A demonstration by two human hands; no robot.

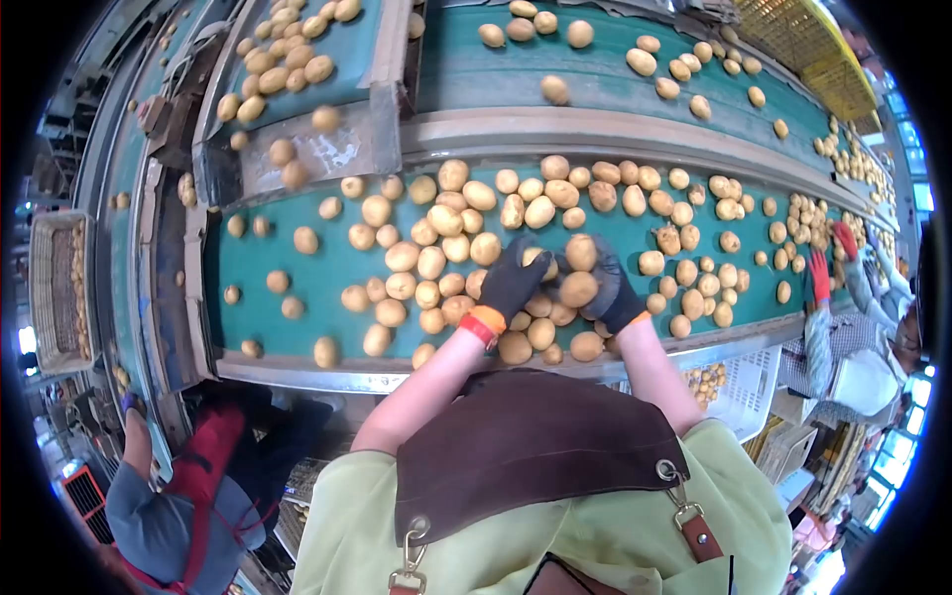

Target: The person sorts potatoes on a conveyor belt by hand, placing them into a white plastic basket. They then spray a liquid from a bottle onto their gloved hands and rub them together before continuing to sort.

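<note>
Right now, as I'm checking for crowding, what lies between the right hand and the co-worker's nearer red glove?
In the head view, many potatoes, some clustered, lie on the green belt between the right hand and the red glove.

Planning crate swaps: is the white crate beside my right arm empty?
No: potatoes show inside the white crate; how full, I cannot tell.

no legible text, labels, numbers, signs
</note>
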